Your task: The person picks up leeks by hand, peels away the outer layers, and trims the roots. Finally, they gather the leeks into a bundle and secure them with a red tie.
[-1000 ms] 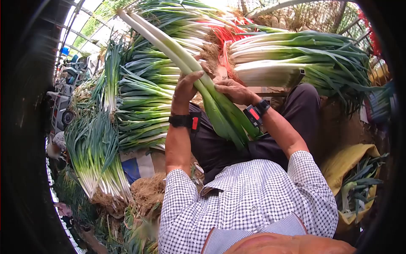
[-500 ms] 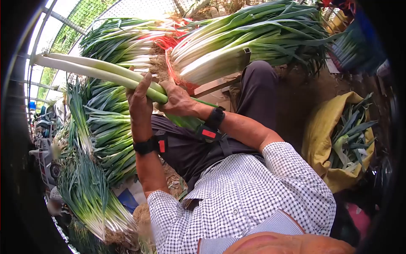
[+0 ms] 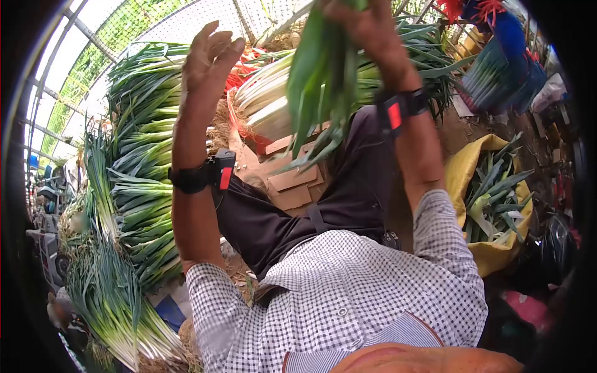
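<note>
Your right hand [image 3: 368, 28] is raised beyond the yellow sack [image 3: 459, 177] and to its left, closed around a bunch of leek leaves [image 3: 317, 87]; blur and the top edge hide the exact finger placement. The leaves hang well left of the sack, their tips drooping toward you. Your right forearm [image 3: 418, 146] rises nearly upright, just left of the sack. Your left hand [image 3: 206, 59] is lifted much farther left of it, grip wide, fingers loosely curled, thumb set apart.
</note>
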Demonstrator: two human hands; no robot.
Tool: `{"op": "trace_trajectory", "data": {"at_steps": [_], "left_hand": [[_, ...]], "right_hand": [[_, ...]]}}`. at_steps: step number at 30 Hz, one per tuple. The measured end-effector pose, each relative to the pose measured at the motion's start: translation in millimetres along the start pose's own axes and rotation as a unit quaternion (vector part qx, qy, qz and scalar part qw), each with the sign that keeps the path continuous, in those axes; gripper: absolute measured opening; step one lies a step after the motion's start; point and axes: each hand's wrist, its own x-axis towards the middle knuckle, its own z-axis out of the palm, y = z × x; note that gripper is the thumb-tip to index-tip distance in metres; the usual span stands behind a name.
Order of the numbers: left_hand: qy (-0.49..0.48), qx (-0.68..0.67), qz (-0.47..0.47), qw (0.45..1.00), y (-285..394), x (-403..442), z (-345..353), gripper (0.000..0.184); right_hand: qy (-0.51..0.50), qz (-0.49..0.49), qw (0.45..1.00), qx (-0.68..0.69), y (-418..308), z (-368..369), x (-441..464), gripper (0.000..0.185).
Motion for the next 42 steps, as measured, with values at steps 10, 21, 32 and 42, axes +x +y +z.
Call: {"op": "trace_trajectory", "data": {"at_steps": [10,21,32,42], "left_hand": [[-0.193,0.364,-0.197,0.889,-244.7,-42.8,65.8,0.072],[-0.098,0.412,-0.167,0.89,-335.4,-37.3,135.9,0.065],[-0.052,0.441,-0.123,0.888,-321.3,-45.9,138.6,0.036],[-0.135,0.37,-0.211,0.894,-305.4,-42.4,130.7,0.026]], "right_hand": [[-0.082,-0.293,0.839,-0.451,-140.9,-211.5,183.3,0.042],[-0.235,-0.232,0.729,-0.6,147.1,-113.8,173.7,0.033],[-0.4,-0.057,0.731,-0.55,305.7,-110.9,66.3,0.052],[-0.433,-0.069,0.721,-0.537,321.9,-93.2,57.8,0.055]]}}
